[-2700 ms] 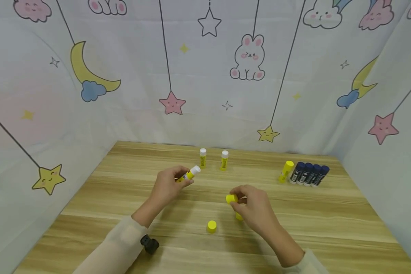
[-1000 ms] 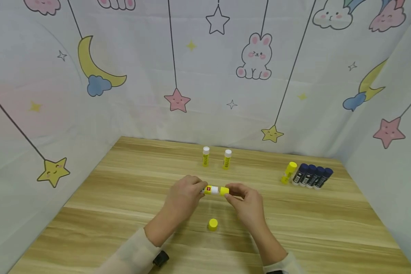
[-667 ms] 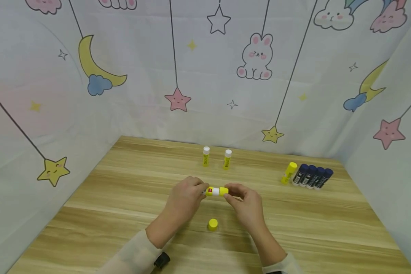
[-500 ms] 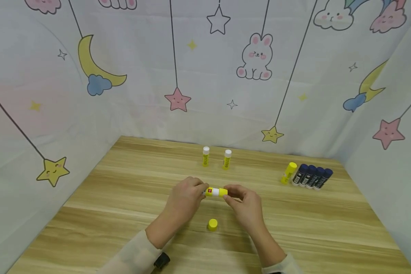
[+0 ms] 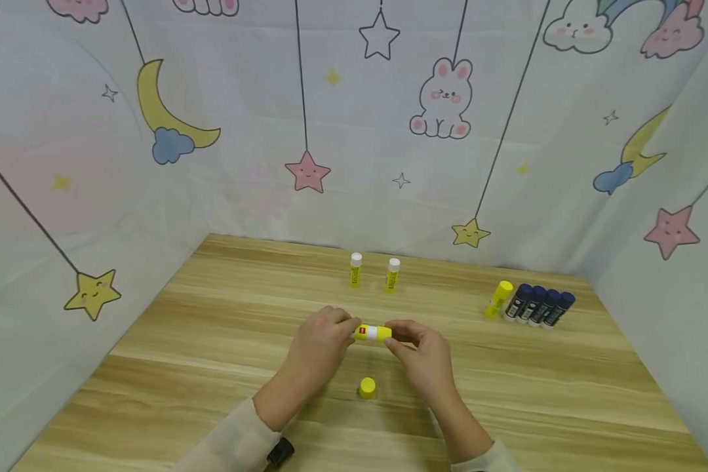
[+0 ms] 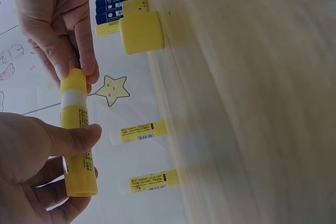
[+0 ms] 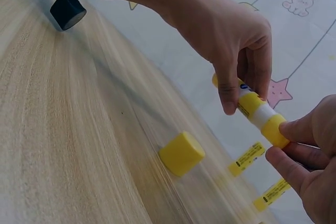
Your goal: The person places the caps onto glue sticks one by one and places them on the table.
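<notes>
My left hand (image 5: 321,341) grips the barrel of a yellow glue stick (image 6: 79,129), held level above the table in the head view. On the stick's white end sits a yellow cap (image 5: 383,333), pinched between the thumb and fingers of my right hand (image 5: 421,351). A white band (image 6: 73,97) shows between cap and barrel. Below the hands a loose yellow cap (image 5: 367,388) stands on the wooden table (image 5: 242,314). The left wrist view shows another yellow cap (image 6: 135,6) behind it, which my right hand hides in the head view.
Two yellow glue sticks with white tops, one left (image 5: 355,270) and one right (image 5: 393,275), stand at the back. Farther right are a yellow-capped glue stick (image 5: 498,300) and a row of several dark-blue-capped sticks (image 5: 538,305). A printed curtain (image 5: 377,131) borders the table.
My hands came together over the middle of the table. The cap in my right hand moved left onto the glue stick's white end, and the gap between them closed.
</notes>
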Action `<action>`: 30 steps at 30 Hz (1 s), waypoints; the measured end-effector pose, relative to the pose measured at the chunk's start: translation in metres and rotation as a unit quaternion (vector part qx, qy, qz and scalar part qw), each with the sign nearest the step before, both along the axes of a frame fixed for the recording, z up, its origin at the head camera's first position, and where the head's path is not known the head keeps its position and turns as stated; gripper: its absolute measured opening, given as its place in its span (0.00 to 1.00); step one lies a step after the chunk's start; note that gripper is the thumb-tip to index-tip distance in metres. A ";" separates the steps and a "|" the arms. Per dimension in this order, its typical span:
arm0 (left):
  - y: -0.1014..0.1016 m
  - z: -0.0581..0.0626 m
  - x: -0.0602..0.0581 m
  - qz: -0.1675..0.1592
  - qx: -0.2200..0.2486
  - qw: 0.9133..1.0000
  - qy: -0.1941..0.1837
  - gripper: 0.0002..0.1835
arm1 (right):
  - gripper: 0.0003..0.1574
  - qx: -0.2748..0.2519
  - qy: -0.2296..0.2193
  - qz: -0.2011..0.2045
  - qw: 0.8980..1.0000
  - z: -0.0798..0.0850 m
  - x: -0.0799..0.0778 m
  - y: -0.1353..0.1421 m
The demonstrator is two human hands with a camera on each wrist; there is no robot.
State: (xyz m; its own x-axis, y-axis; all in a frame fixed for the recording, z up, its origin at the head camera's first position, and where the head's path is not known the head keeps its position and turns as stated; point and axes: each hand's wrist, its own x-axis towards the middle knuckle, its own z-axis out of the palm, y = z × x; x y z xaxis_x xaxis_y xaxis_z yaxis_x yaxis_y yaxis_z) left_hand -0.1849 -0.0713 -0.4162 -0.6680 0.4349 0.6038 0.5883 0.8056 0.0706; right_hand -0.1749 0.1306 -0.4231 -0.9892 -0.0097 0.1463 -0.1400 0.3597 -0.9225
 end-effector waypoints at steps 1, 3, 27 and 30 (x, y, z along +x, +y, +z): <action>0.000 0.000 0.000 0.000 0.000 1.000 -0.001 0.18 | 0.13 -0.001 0.000 -0.001 1.000 0.000 0.000 0.000; 0.000 0.000 0.000 0.001 0.000 1.000 -0.002 0.18 | 0.13 0.000 -0.001 -0.003 1.000 0.000 0.000 -0.001; 0.008 0.002 0.002 -0.005 0.004 1.000 0.016 0.18 | 0.12 -0.001 0.000 -0.007 1.000 0.002 0.003 -0.002; 0.009 0.002 0.002 -0.007 0.006 1.000 0.018 0.19 | 0.12 -0.002 0.003 -0.007 1.000 0.003 0.003 -0.002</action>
State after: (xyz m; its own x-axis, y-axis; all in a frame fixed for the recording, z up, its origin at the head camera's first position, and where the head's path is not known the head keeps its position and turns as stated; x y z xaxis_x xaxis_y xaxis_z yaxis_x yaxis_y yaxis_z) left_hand -0.1826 -0.0623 -0.4140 -0.6403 0.4365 0.6320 0.6015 0.7967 0.0591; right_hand -0.1723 0.1282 -0.4205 -0.9883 0.0041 0.1525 -0.1409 0.3587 -0.9227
